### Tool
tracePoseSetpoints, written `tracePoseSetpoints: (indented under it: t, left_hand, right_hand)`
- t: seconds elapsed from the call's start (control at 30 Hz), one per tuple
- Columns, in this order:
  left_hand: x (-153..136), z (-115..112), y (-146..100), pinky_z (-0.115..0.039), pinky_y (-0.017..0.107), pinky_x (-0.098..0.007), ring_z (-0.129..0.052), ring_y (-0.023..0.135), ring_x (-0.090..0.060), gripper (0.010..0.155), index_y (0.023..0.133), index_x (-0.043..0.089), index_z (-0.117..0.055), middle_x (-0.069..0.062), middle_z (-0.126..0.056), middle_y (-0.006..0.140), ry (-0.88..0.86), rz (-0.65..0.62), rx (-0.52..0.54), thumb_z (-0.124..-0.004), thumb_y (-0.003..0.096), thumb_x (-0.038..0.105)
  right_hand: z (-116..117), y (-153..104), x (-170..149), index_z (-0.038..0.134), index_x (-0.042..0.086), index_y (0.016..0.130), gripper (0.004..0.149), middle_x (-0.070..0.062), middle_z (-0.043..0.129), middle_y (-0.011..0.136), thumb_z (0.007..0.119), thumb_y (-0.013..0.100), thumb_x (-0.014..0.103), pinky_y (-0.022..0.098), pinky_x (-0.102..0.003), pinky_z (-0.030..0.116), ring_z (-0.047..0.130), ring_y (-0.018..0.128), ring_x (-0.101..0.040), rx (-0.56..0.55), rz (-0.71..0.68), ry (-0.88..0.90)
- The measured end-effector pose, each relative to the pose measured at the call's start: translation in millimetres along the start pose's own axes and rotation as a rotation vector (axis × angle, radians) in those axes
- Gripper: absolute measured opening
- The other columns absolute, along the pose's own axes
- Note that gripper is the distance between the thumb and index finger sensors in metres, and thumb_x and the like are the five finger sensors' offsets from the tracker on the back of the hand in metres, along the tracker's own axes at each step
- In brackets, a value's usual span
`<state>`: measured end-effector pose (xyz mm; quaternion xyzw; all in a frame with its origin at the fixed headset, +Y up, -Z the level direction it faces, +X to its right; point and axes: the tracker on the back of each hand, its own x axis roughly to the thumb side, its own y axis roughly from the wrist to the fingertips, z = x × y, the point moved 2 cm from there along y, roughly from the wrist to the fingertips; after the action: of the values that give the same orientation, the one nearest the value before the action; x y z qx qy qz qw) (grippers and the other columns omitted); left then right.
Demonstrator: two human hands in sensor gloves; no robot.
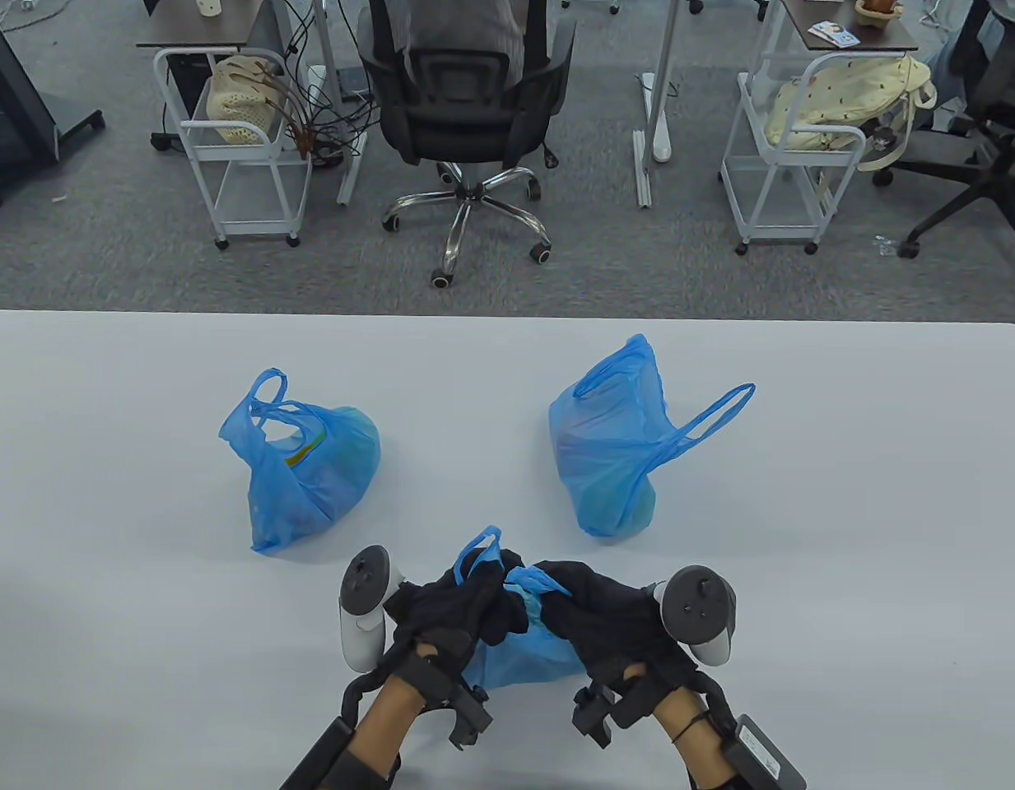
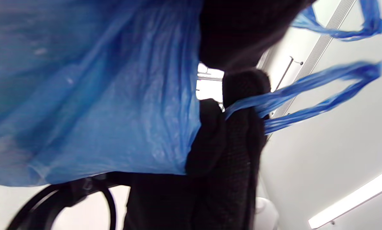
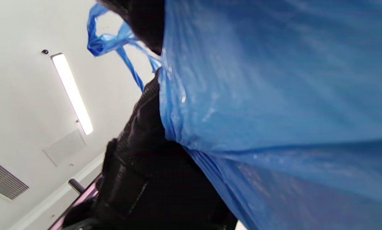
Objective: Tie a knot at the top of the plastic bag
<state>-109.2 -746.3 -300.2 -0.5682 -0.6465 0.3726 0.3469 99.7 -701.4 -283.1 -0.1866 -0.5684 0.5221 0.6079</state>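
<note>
Office chairs and carts stand beyond the pale surface (image 1: 104,494), where two other blue bags (image 1: 305,461) lie well apart at the far left and right. At the near edge, the left hand (image 1: 453,605) and right hand (image 1: 593,609) meet over the plastic bag (image 1: 515,658), fingers (image 2: 245,95) clamped on its handle loops (image 2: 306,92). Judging from this, a loop could slip free, or the thin film tear, if they pull unevenly.

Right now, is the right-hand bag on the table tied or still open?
Open, apparently: the right bag's handles spread apart, one loop up, one stretched sideways, no knot visible.
</note>
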Motion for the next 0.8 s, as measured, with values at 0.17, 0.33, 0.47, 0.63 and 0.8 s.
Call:
tracePoseSetpoints:
  t: [0.17,0.33,0.47,0.63,0.8]
  left_hand:
    - [3.1,-6.5,0.1,-0.07,0.064,-0.056,-0.1,0.048,-0.018,0.06,0.102,0.017,-0.055,0.017,-0.095,0.031,0.091,0.002,-0.035,-0.063,0.0509,0.048]
    - [9.0,-13.2,1.2,-0.069,0.065,-0.058,-0.099,0.055,-0.02,0.072,0.106,0.013,-0.046,0.015,-0.095,0.042,0.205,0.0,-0.17,-0.07,0.0486,0.049]
    - [14.5,-18.0,0.5,-0.069,0.065,-0.059,-0.098,0.059,-0.021,0.092,0.109,0.011,-0.035,0.014,-0.094,0.047,0.314,0.011,-0.216,-0.075,0.0457,0.066]
    - [17.6,-21.0,-1.5,-0.073,0.062,-0.056,-0.101,0.051,-0.018,0.1,0.107,0.011,-0.046,0.016,-0.096,0.037,0.458,0.018,-0.159,-0.063,0.0402,0.083]
    - [14.9,-19.1,-3.8,-0.077,0.056,-0.054,-0.104,0.038,-0.018,0.071,0.1,0.011,-0.063,0.015,-0.097,0.021,0.415,-0.001,-0.009,-0.048,0.0505,0.06]
  right_hand:
    - [-0.2,-2.4,9.0,0.076,0.015,0.089,0.038,-0.003,0.093,0.05,0.073,0.053,0.029,0.044,-0.062,0.073,0.095,0.039,-0.026,-0.052,-0.048,-0.127]
    - [0.9,-4.2,12.7,0.076,0.015,0.088,0.038,-0.003,0.093,0.05,0.073,0.053,0.029,0.043,-0.062,0.073,0.096,0.039,-0.026,-0.079,-0.062,-0.192]
    - [4.5,-6.1,19.4,0.076,0.013,0.088,0.038,-0.003,0.094,0.05,0.074,0.053,0.029,0.043,-0.063,0.073,0.096,0.039,-0.027,-0.095,-0.095,-0.319]
    - [19.0,-9.6,34.1,0.076,0.013,0.087,0.038,-0.002,0.094,0.049,0.075,0.052,0.03,0.043,-0.062,0.074,0.096,0.038,-0.026,-0.084,-0.181,-0.615]
    - [23.5,-10.6,37.2,0.076,0.013,0.086,0.039,0.0,0.095,0.049,0.075,0.052,0.032,0.043,-0.06,0.076,0.098,0.039,-0.024,-0.099,-0.163,-0.753]
